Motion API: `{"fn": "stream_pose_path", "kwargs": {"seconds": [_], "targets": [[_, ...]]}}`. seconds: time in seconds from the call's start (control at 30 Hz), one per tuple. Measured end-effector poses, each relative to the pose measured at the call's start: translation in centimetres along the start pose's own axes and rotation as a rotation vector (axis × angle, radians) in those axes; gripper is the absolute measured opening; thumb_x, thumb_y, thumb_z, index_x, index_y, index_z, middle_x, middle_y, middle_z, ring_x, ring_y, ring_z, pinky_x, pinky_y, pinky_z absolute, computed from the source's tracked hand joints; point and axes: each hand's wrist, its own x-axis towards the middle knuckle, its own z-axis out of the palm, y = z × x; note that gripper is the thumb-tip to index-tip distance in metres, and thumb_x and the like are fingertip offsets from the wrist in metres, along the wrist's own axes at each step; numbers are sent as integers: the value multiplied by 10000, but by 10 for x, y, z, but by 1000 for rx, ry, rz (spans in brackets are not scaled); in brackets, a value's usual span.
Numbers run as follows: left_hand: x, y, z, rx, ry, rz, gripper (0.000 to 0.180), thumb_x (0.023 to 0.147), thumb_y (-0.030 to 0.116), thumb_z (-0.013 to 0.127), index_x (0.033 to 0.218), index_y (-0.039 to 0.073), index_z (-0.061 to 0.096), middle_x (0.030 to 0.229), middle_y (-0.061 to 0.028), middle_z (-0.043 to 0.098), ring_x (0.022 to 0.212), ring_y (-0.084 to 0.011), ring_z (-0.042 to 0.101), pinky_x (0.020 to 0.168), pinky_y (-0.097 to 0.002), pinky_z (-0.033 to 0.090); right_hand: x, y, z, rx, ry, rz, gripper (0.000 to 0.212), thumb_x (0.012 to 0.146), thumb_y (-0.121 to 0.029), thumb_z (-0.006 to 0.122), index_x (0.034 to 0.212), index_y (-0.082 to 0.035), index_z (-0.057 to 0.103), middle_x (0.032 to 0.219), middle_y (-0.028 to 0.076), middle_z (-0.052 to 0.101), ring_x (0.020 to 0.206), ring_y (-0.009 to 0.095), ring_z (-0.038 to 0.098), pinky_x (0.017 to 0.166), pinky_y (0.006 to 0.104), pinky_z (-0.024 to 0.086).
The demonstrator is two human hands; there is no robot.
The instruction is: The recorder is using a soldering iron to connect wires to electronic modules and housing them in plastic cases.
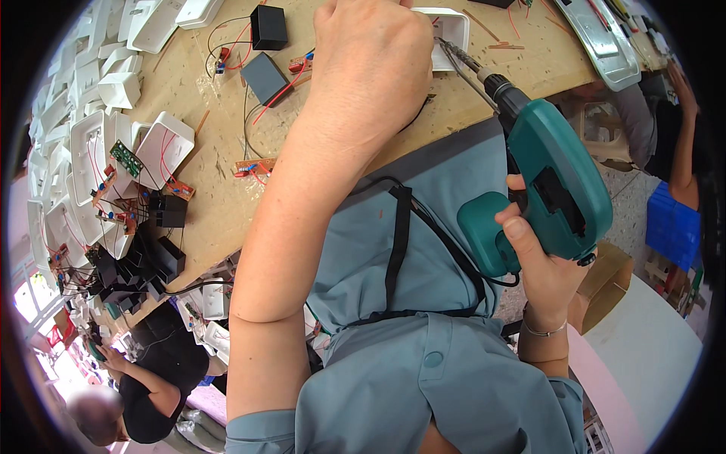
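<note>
My right hand [546, 268] is wrapped round the grip of a green power screwdriver [563, 166]. Its chuck and thin bit point up and left, and the tip reaches into a white plastic housing [456, 29] at the bench's top edge. Close beside that housing is my left hand [374, 64], its back toward me. The fingers bend away beyond the hand and the picture's edge, so what they hold is hidden. Left of it lie a dark grey box [265, 79], a black box [269, 28] and a small orange circuit board [301, 63] with red wires.
White housings [91, 147] pile up along the left, with wired boards and black boxes [168, 256] among them. A metal tray [603, 45] stands at the far right of the wooden bench [208, 163]. Another person [162, 378] works at lower left; a blue crate [671, 227] sits at right.
</note>
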Motion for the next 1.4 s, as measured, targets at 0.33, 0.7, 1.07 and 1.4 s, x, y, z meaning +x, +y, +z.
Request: {"fn": "stream_pose_path", "kwargs": {"seconds": [0.33,0.7,1.07,1.4], "targets": [[1,1,-1,22,-11,-6,83,679,34,531,637,-26,571,876,-139,508,869,-290,489,731,-394,340,-1,0,-1,-3,-6,-21,442,745,54,601,1161,62,454,1039,197,581,757,160,596,690,268,497],[0,1,0,45,-5,6,77,670,40,542,643,-23,577,875,-136,504,875,-285,487,736,-393,340,-2,-1,0,8,1,2,444,748,53,595,1167,58,448,1044,202,576,757,163,593,696,278,491],[-2,-1,-1,24,15,18,88,698,49,530,663,-15,579,885,-136,511,867,-282,495,755,-402,341,-7,-4,-5,4,9,-11,456,758,-11,613,1173,65,441,1043,201,572,739,164,591,673,271,490],[-3,-15,24,-26,708,486,69,727,88,566,729,39,615,939,-123,531,878,-267,496,777,-410,329,-15,1,-19,85,79,-133,523,786,-172,628,1166,110,404,1026,241,546,701,174,588,594,259,488]]}}
